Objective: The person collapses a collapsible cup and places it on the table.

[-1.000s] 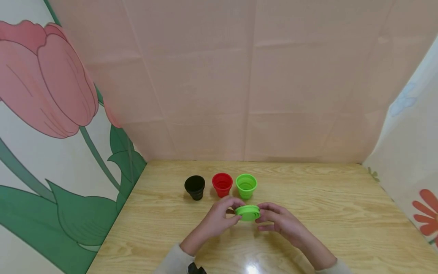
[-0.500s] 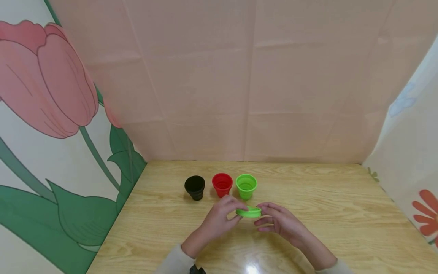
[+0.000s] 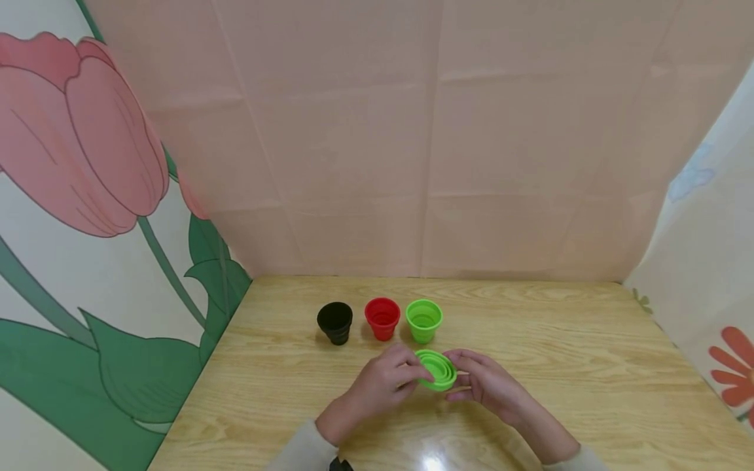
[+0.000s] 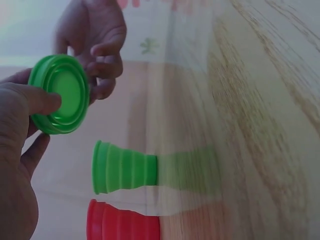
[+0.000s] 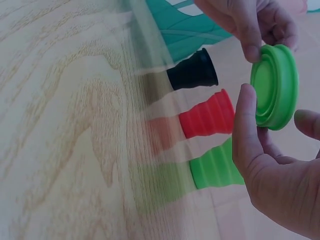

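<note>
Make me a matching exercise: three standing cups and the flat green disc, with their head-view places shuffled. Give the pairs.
1. Black cup
2. Red cup
3. Standing green cup
4. Flat green disc

A. Middle of the row
B. Pinched in the left hand
C. Right end of the row
D. Left end of the row

Pairs: 1-D; 2-A; 3-C; 4-B

A tabletop (image 3: 589, 353) with pale wood grain carries three stepped, tapered cups, upright with their wide mouths up. They form a row nearer the far edge than the bottom of the head view: the black cup (image 3: 335, 323) closest to the left edge, then the red cup (image 3: 383, 319), then the green cup (image 3: 424, 321) just beside it. Black and red stand slightly farther apart. The glossy surface mirrors the cups.
</note>
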Demonstrator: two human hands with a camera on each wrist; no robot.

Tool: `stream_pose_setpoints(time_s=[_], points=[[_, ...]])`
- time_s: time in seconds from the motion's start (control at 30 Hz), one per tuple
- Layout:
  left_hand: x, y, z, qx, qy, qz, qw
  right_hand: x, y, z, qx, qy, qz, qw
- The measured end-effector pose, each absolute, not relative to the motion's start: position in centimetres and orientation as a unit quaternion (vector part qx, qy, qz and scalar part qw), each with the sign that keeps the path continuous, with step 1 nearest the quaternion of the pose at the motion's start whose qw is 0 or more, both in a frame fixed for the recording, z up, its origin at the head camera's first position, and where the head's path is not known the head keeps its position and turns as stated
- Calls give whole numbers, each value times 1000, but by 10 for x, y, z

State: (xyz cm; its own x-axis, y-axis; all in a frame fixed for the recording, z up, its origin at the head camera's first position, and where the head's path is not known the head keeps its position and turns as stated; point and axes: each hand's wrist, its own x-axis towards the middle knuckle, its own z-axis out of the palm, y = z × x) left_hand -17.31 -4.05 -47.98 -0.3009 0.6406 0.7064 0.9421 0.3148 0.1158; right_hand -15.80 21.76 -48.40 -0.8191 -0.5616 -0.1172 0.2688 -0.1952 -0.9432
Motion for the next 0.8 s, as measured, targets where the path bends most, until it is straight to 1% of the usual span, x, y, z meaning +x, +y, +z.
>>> stream_pose_setpoints(time_s=[0.1,0.2,0.43,0.53,0.8], points=[[-174,-41,-482,-530,-756,-263,281,-159,218,-484,-130,571,-763,275],[-174,-41,-483,-535,-760,-254,267,-159,218,-485,-131,570,-763,277],[-174,-41,-485,-541,-780,-237,206,-159,218,-487,-106,606,-743,264],[-173,-41,-485,-540,-786,-232,190,-159,218,-489,-106,619,-735,256],[-173,-42,-490,-536,-794,-234,169,-157,217,-487,-99,630,-733,235]])
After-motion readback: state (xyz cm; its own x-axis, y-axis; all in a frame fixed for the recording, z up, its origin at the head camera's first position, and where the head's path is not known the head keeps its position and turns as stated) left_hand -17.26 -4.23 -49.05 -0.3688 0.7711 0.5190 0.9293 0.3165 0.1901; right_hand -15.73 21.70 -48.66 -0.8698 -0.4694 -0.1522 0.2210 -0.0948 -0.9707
